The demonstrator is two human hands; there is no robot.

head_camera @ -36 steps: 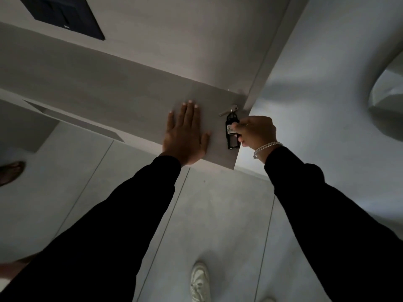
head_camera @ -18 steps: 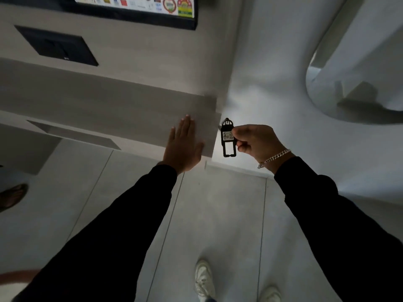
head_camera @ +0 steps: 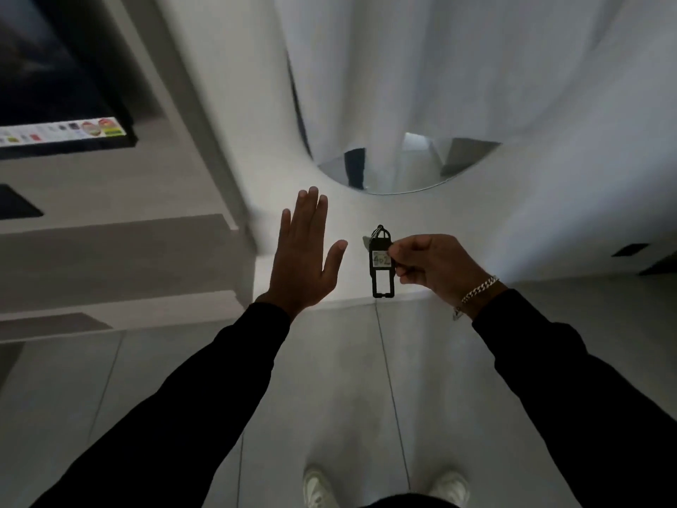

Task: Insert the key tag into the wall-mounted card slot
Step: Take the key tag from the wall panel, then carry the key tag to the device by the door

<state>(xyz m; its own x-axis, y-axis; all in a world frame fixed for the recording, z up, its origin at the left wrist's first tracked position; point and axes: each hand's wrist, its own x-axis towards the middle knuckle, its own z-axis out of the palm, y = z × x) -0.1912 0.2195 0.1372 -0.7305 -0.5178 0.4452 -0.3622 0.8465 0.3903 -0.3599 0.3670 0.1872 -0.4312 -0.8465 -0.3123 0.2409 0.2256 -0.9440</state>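
Note:
My right hand (head_camera: 436, 267) pinches a black key tag (head_camera: 381, 262) with a white label reading 402; a silver key hangs behind its top ring. The tag hangs upright in the air in front of a white wall. My left hand (head_camera: 306, 251) is raised flat beside it, fingers together and thumb apart, holding nothing. A gap separates the two hands. No card slot is recognisable in view; a small dark rectangle (head_camera: 630, 250) sits low on the wall at the far right.
A grey ledge (head_camera: 121, 251) juts out at the left under a dark screen (head_camera: 55, 104) with coloured stickers. A rounded mirror (head_camera: 406, 166) hangs on the white wall above. Tiled floor and my white shoes (head_camera: 318, 489) lie below.
The view has swung right, away from the grey ledge. My left hand has lifted off the ledge into the air. My right hand has carried the key tag off the ledge toward the white wall.

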